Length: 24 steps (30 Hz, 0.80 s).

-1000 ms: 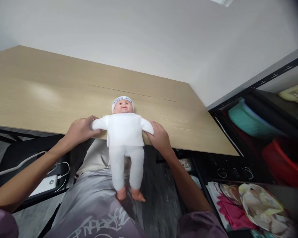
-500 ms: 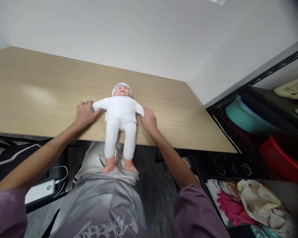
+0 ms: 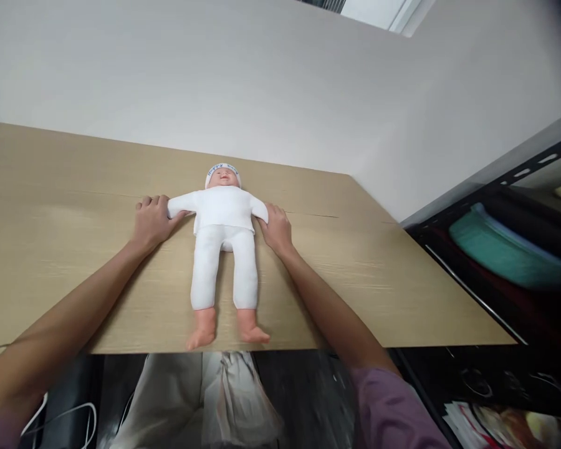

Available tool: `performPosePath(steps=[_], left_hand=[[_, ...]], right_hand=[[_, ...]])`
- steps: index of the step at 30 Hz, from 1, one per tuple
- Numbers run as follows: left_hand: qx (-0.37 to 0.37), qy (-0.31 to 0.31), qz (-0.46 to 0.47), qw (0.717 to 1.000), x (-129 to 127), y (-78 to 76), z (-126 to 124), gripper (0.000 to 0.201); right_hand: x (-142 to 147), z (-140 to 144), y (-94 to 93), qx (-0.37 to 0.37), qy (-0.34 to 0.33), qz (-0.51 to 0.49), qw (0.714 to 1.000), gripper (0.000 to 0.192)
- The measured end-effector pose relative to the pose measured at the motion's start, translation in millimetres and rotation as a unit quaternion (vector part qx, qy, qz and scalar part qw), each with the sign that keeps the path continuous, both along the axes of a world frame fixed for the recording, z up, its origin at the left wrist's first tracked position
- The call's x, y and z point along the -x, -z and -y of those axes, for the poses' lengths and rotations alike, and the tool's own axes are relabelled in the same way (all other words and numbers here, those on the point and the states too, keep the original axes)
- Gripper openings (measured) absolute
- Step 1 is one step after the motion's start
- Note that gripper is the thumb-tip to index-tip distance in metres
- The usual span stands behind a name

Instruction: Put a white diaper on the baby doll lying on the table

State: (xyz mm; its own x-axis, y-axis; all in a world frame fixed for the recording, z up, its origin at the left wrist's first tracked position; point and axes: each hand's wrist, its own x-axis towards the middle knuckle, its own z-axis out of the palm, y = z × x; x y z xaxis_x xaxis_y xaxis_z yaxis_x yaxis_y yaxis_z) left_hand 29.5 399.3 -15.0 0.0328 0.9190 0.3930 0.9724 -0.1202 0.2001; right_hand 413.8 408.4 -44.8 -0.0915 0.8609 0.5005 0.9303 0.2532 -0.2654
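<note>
A baby doll [image 3: 224, 209] in a white top, white trousers and a white hat with blue lettering lies face up on the wooden table [image 3: 331, 280]. Its bare feet point toward me, close to the table's near edge. My left hand [image 3: 153, 219] is closed around the end of the doll's sleeve on the left side of the view. On the other side, my right hand [image 3: 277, 228] grips the opposite sleeve end. Both doll arms are stretched out sideways, and their hands are hidden in the sleeves or under my fingers.
At the right stands a dark shelf rack [image 3: 453, 249] holding a teal basin [image 3: 505, 246]. Lower right are papers and bags [image 3: 490, 424]. White cables [image 3: 86, 408] hang below the table at lower left. A pale wall [image 3: 191, 81] rises behind the table.
The doll has moved farther onto the table with my hands on its sleeves; its legs, earlier over the near edge, now rest on the tabletop. The camera view has tilted up.
</note>
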Motion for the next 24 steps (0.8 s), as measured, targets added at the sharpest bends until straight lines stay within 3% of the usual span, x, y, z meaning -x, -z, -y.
performPosePath(steps=[7,13,20,24], left_hand=[[-0.071,0.009,-0.031,0.997,11.7,6.9,-74.3,0.077],[-0.088,0.021,-0.041,0.995,12.6,8.1,-119.8,0.076],[-0.065,0.038,-0.014,0.997,16.1,14.2,-124.8,0.081],[-0.065,0.114,-0.007,0.991,35.8,13.5,-113.7,0.082]], right_hand=[[-7.2,-65.2,4.8,-0.032,-0.012,0.018,0.999,0.046],[-9.0,-97.8,4.5,-0.052,-0.008,0.025,0.998,0.047],[-8.5,-102.4,1.0,-0.025,0.009,0.053,0.998,0.050],[-16.1,-83.4,6.7,-0.045,0.030,0.057,0.997,0.066]])
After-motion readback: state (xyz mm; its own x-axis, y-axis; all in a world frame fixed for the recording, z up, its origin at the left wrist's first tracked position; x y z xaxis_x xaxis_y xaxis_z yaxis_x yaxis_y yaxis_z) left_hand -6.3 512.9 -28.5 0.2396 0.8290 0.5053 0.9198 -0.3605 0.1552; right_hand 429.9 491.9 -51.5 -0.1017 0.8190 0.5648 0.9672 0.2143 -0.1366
